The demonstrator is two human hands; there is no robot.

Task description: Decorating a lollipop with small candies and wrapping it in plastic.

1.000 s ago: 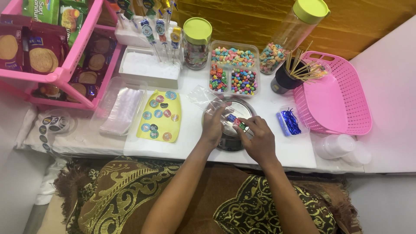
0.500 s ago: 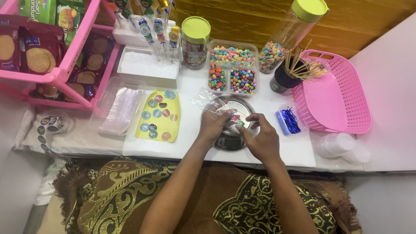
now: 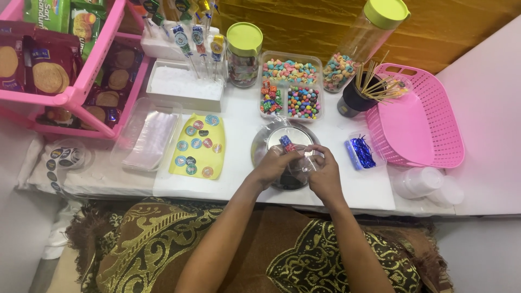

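Holding a clear plastic bag (image 3: 296, 163) of sweets between left hand (image 3: 273, 167) and right hand (image 3: 324, 174), both pinching it, above the round scale (image 3: 271, 138), keeping its mouth upright.

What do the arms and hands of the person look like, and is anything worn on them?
Both forearms are bare, with no sleeves in view. The left hand and the right hand wear no gloves. No watch or bracelet shows on either wrist; any ring is too small to tell.

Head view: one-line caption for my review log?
Both hands, left hand and right hand, hold a clear candy bag over a round scale.
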